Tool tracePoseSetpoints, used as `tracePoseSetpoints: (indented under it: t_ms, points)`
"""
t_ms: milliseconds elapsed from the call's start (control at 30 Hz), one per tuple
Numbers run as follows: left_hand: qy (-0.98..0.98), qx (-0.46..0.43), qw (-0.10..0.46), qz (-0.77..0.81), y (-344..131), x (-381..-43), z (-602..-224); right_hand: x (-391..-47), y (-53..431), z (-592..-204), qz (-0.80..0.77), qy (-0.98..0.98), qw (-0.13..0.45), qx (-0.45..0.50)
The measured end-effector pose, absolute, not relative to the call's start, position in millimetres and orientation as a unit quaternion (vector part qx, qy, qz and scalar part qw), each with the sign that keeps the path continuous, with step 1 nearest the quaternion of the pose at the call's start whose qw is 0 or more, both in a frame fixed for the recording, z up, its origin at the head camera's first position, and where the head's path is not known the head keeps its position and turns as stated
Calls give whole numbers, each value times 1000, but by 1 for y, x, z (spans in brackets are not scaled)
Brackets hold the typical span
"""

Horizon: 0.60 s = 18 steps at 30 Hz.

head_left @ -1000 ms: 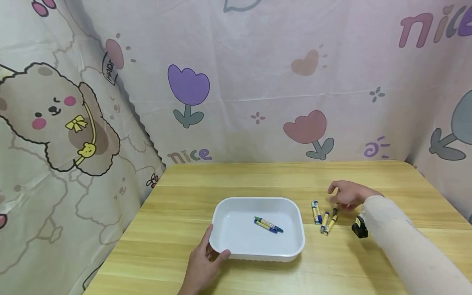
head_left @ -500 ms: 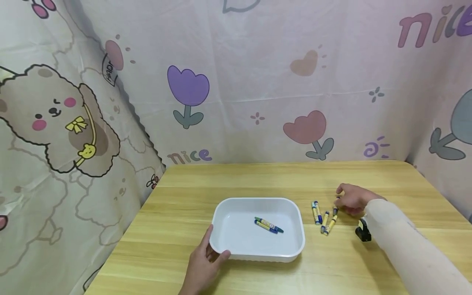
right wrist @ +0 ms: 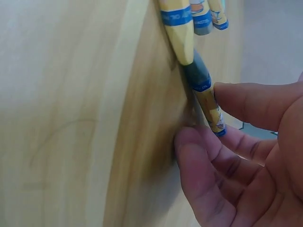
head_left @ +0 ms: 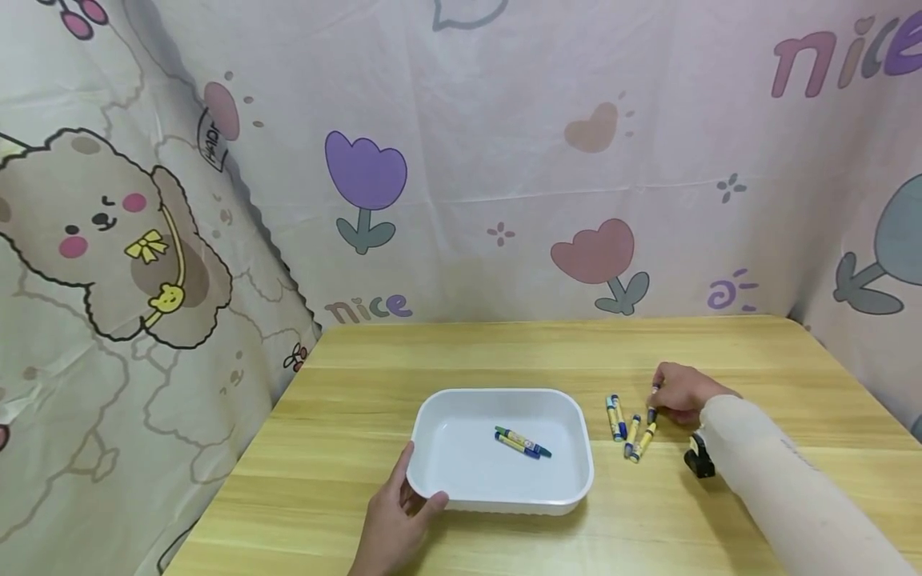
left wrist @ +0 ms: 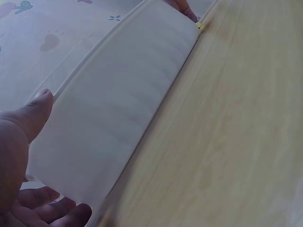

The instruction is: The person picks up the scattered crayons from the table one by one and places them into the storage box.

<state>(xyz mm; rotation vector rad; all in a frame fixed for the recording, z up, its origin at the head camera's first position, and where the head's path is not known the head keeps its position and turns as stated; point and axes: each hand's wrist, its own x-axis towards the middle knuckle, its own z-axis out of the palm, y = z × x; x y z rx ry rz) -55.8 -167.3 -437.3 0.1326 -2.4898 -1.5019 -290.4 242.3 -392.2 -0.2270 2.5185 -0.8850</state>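
Observation:
A white plastic tray (head_left: 497, 506) lies on the wooden table, with two crayons (head_left: 522, 442) side by side in it, one green and one blue. My left hand (head_left: 394, 512) grips its front left corner, the thumb on the rim and the other fingers round the side. In the left wrist view, the thumb (left wrist: 38, 113) rests at the tray's edge. To the right of the tray, my right hand (head_left: 687, 392) has its fingers on both sides of a dark-tipped crayon (right wrist: 208, 101) in a yellow wrapper. That crayon lies at the far end of a loose group.
Several other crayons (head_left: 632, 436) lie close together between the tray and my right hand. A small black and yellow object (head_left: 699, 458) shows under the right wrist. A printed curtain (head_left: 461, 176) hangs behind the table (head_left: 346, 368) and along its sides.
My right hand first drew back slightly to the right, then came left again, and its fingers closed in on the dark-tipped crayon. My left hand and the tray have stayed in place.

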Motion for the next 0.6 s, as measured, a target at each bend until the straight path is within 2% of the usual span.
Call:
tracePoseSetpoints:
  t_ms: [600]
  points:
    - [-856, 36, 118, -502, -170, -55, -437, -292, 234, -369, -346, 901, 226, -133]
